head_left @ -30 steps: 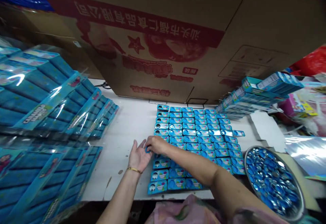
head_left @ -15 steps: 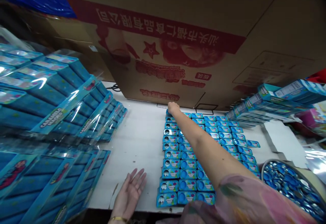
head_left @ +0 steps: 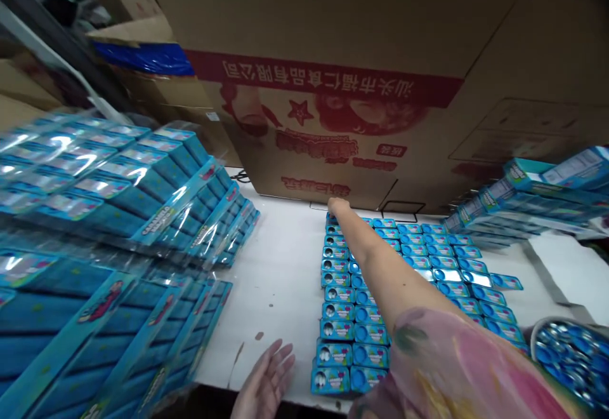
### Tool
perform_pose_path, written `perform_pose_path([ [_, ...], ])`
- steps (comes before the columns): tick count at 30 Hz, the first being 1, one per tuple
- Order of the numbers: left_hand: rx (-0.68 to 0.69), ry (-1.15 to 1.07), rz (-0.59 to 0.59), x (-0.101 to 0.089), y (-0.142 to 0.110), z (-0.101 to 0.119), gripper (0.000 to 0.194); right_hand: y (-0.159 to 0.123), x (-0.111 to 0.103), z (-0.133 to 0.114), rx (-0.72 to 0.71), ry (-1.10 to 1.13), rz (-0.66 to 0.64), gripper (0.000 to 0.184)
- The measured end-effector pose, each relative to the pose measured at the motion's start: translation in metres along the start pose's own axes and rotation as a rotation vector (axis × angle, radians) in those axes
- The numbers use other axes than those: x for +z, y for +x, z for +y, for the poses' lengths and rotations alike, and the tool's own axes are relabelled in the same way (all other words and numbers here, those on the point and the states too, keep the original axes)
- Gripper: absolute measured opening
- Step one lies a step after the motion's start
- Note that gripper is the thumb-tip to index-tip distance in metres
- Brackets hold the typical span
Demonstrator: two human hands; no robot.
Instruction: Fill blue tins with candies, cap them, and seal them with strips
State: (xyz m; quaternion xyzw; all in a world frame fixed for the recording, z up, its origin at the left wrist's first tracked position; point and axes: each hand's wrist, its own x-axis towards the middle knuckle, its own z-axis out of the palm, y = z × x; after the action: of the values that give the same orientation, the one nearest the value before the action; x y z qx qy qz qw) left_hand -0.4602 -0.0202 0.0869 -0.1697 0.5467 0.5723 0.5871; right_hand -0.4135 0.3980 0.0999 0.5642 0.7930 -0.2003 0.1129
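Observation:
My right hand [head_left: 339,206] reaches to the far end of the leftmost column of small blue boxes [head_left: 339,295]. Its fingers are curled down over the far box in that column, and what they hold, if anything, is hidden. Each box has a round opening at its left end; the leftmost ones show something pale or silvery inside. My left hand [head_left: 269,378] rests palm up near the front edge of the white table [head_left: 266,266], fingers apart and holding nothing.
Plastic-wrapped stacks of blue display boxes [head_left: 157,317] rise on the left. A large cardboard carton [head_left: 323,19] stands behind. On the right are blue cartons [head_left: 547,184], a white box [head_left: 571,260] and a tub of blue and silver round pieces [head_left: 566,355]. Scissors [head_left: 242,176] lie at the back.
The view has turned left, so things appear shifted to the right. My right hand stays at the far end of the leftmost column; my left hand remains open near the front edge.

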Motion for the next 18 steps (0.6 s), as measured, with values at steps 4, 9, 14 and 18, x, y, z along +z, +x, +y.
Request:
perform_pose_path([
  [4, -0.037, -0.014, 0.090, -0.027, -0.003, -0.012, 0.056, 0.009, 0.007, 0.003, 0.032, 0.012, -0.035, 0.039],
  [9, -0.077, 0.042, 0.088, -0.036, 0.006, -0.018, 0.044, -0.027, 0.011, 0.019, -0.069, 0.110, 0.161, 0.037],
  [14, 0.071, 0.146, 0.055, -0.021, 0.014, -0.010, 0.025, -0.151, 0.019, 0.130, -0.048, 0.186, 0.489, 0.033],
  [18, 0.095, 0.152, 0.029, -0.001, 0.018, -0.001, 0.020, -0.303, 0.056, 0.284, 0.437, 0.163, 0.869, 0.048],
])
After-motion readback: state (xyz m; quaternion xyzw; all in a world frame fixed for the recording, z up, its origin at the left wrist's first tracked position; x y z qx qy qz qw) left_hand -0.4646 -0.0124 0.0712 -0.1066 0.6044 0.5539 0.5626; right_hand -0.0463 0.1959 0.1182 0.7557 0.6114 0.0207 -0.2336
